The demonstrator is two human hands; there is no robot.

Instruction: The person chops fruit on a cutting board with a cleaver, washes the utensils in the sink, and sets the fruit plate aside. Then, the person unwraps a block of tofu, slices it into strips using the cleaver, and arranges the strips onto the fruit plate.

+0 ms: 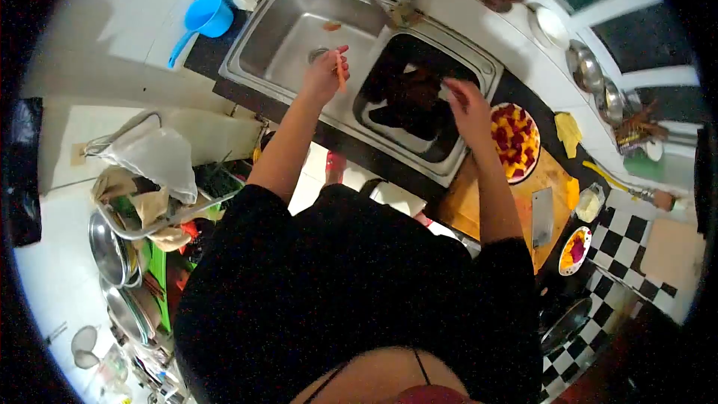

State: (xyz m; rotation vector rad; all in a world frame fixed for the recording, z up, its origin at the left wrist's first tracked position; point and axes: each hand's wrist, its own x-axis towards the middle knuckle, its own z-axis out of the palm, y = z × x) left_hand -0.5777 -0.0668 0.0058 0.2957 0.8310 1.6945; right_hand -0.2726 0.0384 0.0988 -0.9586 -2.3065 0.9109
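Observation:
Over the left basin of the steel sink (pixel 278 19), my left hand (pixel 323 76) is closed around a thin orange-pink strip (pixel 341 75), too small to identify. A small brownish piece (pixel 331 26) lies in that basin near the drain. My right hand (pixel 466 105) hovers at the right edge of the other basin, its fingers drawn together; what they hold, if anything, is too small to tell. Below it, a black tub or bag (pixel 389 67) fills the right basin, with dark brown contents (pixel 419 93) inside.
A plate of red and yellow cubes (pixel 514 142) stands by a wooden board (pixel 464 202) bearing a cleaver (pixel 542 217). A blue dipper (pixel 213 15) is left of the sink. An oval dish (pixel 575 251) sits at the right. Racks with pans (pixel 112 251) stand at lower left.

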